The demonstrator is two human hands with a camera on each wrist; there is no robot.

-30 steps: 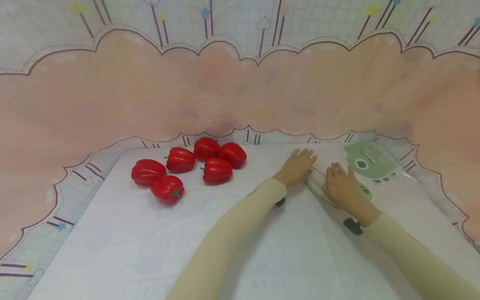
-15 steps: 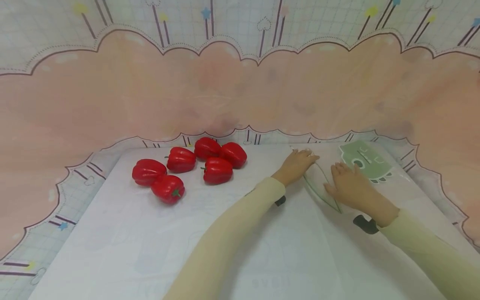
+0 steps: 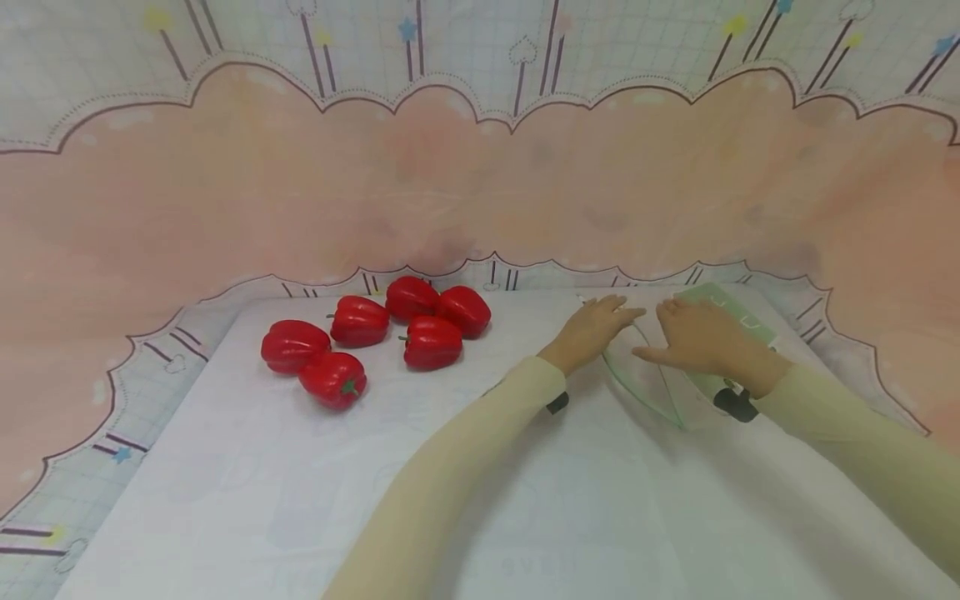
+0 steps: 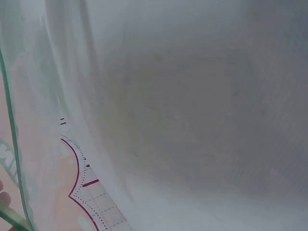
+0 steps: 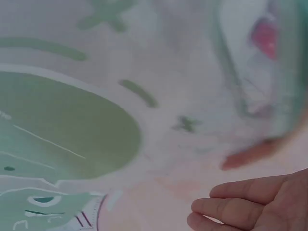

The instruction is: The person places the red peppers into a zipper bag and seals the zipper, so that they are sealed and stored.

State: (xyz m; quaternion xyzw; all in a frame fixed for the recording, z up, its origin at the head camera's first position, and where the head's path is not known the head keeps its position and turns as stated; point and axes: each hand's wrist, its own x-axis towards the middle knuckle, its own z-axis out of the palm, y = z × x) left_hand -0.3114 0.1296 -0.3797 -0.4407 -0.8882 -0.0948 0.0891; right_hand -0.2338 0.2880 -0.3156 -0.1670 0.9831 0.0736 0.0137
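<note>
A clear plastic bag (image 3: pixel 738 312) with a green cartoon print lies at the right of the table, its green-edged mouth spread into a gap. My left hand (image 3: pixel 592 329) pinches the left side of that mouth; a few of its fingertips (image 4: pixel 5 197) show beside the green edge in the left wrist view. Over the bag's right side is my right hand (image 3: pixel 701 337), fingers extended together and thumb pointing left toward the gap. In the right wrist view its straight fingers (image 5: pixel 236 204) lie beside the printed plastic, and a blurred red shape (image 5: pixel 265 38) shows through the mouth.
Several red bell peppers (image 3: pixel 432 342) lie in a loose group at the back left of the white-covered table (image 3: pixel 375 500). Behind the table hangs a peach and white patterned cloth (image 3: pixel 480 183).
My right hand has moved back and slightly right, its thumb spreading away from the fingers. The bag's mouth has widened. My left hand stays nearly in place; the peppers have not moved.
</note>
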